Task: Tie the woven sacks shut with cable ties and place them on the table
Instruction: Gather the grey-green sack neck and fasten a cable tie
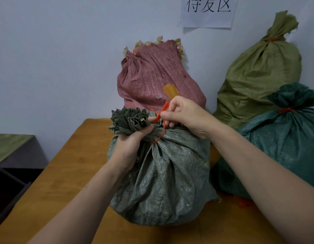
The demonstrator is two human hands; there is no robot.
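A grey-green woven sack (163, 182) stands upright on the wooden table (68, 173) right in front of me. My left hand (131, 145) grips its gathered neck just below the ruffled mouth. A red cable tie (159, 127) loops around the neck. My right hand (184, 115) pinches the tie's free end and head above the neck, to the right of the ruffle.
Behind stands a pink sack (152, 78) against the wall, its top loosely bunched. At the right are an olive sack (262, 71) and a teal sack (283, 147), each tied with a red tie. A paper sign (208, 11) hangs on the wall. A dark lower surface (10, 147) lies at the left.
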